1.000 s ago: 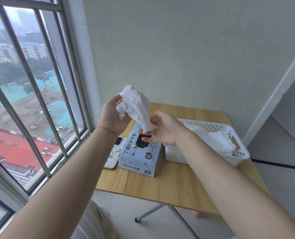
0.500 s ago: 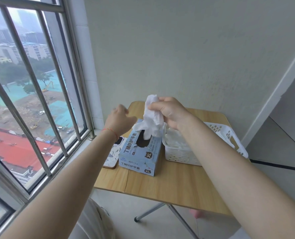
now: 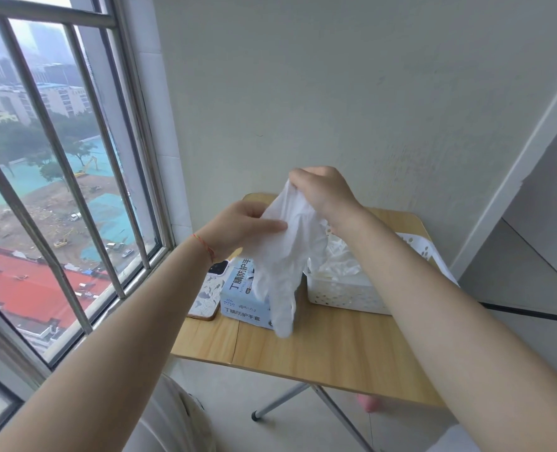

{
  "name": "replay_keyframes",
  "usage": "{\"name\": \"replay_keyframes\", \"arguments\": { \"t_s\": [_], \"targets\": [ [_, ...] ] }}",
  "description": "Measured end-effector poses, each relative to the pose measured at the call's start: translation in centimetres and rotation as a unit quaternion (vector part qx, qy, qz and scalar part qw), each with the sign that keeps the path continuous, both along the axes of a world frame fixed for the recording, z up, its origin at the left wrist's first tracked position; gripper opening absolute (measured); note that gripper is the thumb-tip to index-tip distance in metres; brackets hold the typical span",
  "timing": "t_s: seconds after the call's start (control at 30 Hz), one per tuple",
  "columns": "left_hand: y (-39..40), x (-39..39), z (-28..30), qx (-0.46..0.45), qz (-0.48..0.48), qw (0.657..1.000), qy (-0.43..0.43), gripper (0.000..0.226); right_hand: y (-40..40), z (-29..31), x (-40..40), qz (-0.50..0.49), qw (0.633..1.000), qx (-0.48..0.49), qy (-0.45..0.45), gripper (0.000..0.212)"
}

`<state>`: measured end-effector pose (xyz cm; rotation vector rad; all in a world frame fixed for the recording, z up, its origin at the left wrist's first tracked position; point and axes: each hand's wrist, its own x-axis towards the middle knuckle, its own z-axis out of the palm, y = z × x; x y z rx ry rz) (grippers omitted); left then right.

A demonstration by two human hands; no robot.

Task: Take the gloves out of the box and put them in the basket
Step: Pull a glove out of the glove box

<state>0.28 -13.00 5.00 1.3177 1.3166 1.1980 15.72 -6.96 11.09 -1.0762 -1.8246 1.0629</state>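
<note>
A white glove (image 3: 286,252) hangs stretched out above the light blue glove box (image 3: 242,300), covering the box's opening. My right hand (image 3: 322,194) pinches the glove's top end. My left hand (image 3: 242,226) grips its left edge a little lower. The glove's fingers dangle down in front of the box. To the right of the box stands the white perforated basket (image 3: 342,296), with crumpled white gloves (image 3: 339,264) lying inside; my right forearm hides much of it.
Box and basket sit on a small wooden folding table (image 3: 319,350) against the wall. A phone in a patterned case (image 3: 208,293) lies left of the box. A barred window (image 3: 58,177) runs along the left side.
One second ago both hands held a crumpled glove high. My right hand then took hold of a glove at the box and has now lifted it; my left hand has gripped its side.
</note>
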Motion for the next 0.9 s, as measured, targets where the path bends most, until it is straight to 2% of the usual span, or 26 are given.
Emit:
{"name": "replay_keyframes", "arguments": {
  "t_s": [0.1, 0.23, 0.3, 0.37, 0.43, 0.5, 0.57, 0.67, 0.73, 0.8, 0.9],
  "targets": [
    [-0.2, 0.0, -0.4, -0.031, -0.013, 0.999, 0.021, 0.029, 0.2, -0.5, 0.2, -0.013, 0.999, 0.043, -0.014, 0.022],
    [-0.3, -0.6, -0.7, -0.08, -0.017, 0.995, 0.057, 0.031, 0.7, -1.0, 0.3, -0.031, 0.995, 0.082, -0.043, 0.015],
    [-0.5, -0.8, -0.6, -0.105, -0.018, 0.99, 0.097, 0.04, 0.8, -1.2, 0.2, -0.031, 0.995, 0.081, -0.038, 0.021],
    [-0.8, -0.9, -0.5, -0.117, -0.019, 0.984, 0.13, 0.038, 0.9, -1.2, 0.0, -0.035, 0.996, 0.074, -0.027, 0.03],
    [-0.9, -1.4, -0.8, -0.112, -0.018, 0.989, 0.094, 0.042, 1.1, -1.3, 0.0, -0.053, 0.996, 0.068, -0.023, 0.033],
    [-0.9, -2.0, -1.2, -0.106, -0.024, 0.994, 0.028, 0.059, 1.5, -1.3, 0.2, -0.076, 0.995, 0.062, -0.02, 0.033],
    [-0.4, -2.4, -1.7, -0.096, -0.033, 0.994, -0.048, 0.051, 2.0, -1.5, 0.7, -0.098, 0.993, 0.059, -0.02, 0.032],
    [0.0, -2.0, -2.2, -0.107, -0.035, 0.985, -0.129, 0.021, 2.8, -2.1, 1.8, -0.12, 0.991, 0.05, -0.02, 0.033],
    [0.8, -1.8, -2.6, -0.116, -0.031, 0.979, -0.163, 0.019, 3.6, -2.7, 2.8, -0.135, 0.99, 0.036, -0.028, 0.034],
    [1.9, -1.3, -2.6, -0.131, -0.003, 0.979, -0.154, 0.015, 4.5, -3.6, 4.1, -0.149, 0.988, 0.004, -0.048, 0.034],
    [4.3, 0.4, -2.2, -0.147, 0.042, 0.985, -0.08, 0.016, 6.0, -5.0, 6.4, -0.167, 0.981, -0.057, -0.083, 0.027]
  ]
}}
